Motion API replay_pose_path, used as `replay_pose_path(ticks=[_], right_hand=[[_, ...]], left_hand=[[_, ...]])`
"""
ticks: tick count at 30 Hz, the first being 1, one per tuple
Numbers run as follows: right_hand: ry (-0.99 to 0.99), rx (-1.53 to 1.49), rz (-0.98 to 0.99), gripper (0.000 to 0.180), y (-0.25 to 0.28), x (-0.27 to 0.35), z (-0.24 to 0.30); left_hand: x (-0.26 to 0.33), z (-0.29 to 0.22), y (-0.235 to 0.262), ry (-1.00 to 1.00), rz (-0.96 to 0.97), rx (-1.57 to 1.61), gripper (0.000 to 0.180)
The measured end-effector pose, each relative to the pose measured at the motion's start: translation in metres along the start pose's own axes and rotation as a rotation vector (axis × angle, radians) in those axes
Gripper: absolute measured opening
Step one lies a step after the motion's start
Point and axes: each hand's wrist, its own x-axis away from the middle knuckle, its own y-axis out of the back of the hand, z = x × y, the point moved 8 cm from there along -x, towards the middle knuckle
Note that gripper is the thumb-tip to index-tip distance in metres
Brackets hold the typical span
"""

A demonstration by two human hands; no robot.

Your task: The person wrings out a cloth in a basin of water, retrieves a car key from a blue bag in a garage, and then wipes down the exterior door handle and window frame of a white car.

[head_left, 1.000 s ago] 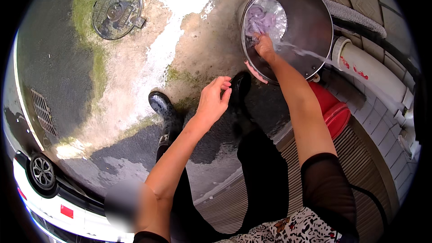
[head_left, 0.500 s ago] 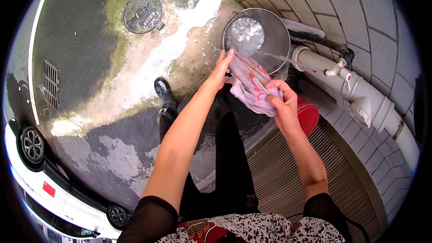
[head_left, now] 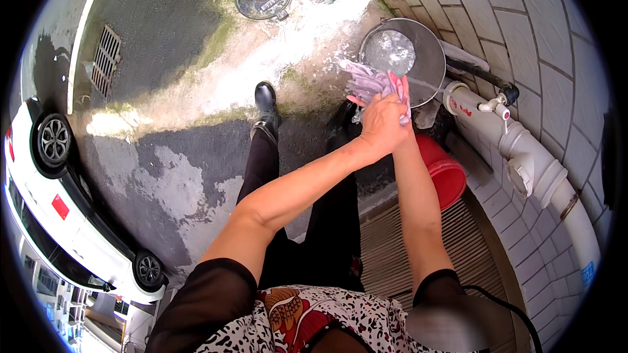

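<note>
A wet, pale pink cloth (head_left: 369,80) is bunched up in both my hands, just in front of the metal bucket (head_left: 434,44). My left hand (head_left: 381,125) is closed around its near end, back of the hand uppermost. Pressed against it on the right, my right hand (head_left: 400,87) also grips the cloth; the left hand and the cloth hide much of it. Drops of water fly off around the cloth. Inside the bucket is bubbling water (head_left: 390,51), fed by a thin stream from the right.
A tap (head_left: 502,110) stands out by a thick white pipe (head_left: 484,108) along the tiled wall (head_left: 523,46). A red bucket (head_left: 447,182) is beside my right forearm, near a ribbed mat (head_left: 392,235). On the left are a drain grate (head_left: 106,60) and a white car (head_left: 85,222).
My hands have come together, and the cloth, spread between them before, is now crumpled. My left forearm has swung to the right. The whole view has shifted.
</note>
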Motion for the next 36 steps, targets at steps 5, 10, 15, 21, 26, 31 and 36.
replay_pose_path(ticks=[5, 10, 15, 21, 26, 31, 36], right_hand=[[0.07, 0.964, -0.123, 0.057, 0.004, -0.025, -0.018], [-0.318, -0.19, -0.255, 0.054, 0.04, -0.042, -0.043], [0.088, 0.502, -0.341, 0.018, 0.045, -0.064, -0.033], [0.031, 0.449, -0.048, 0.022, 0.042, -0.054, -0.02], [0.022, 0.138, -0.228, 0.029, 0.069, -0.055, -0.038], [-0.124, 0.546, -0.748, 0.027, 0.055, -0.016, -0.041], [0.298, 1.224, -0.918, 0.031, 0.045, 0.04, 0.036]], left_hand=[[0.019, -0.023, 0.018, -0.011, 0.096, 0.044, 0.011], [0.014, -0.001, 0.028, -0.074, -0.076, -0.023, 0.018], [-0.037, 0.102, 0.075, 0.308, -0.427, -0.066, 0.021], [-0.014, 0.048, 0.068, 0.133, -0.411, 0.045, 0.02], [-0.046, 0.06, 0.069, 0.065, -0.54, -0.052, 0.019], [-0.052, 0.167, 0.069, 0.209, -0.172, 0.112, 0.021], [-0.044, 0.145, 0.057, 0.126, -0.085, 0.178, 0.017]])
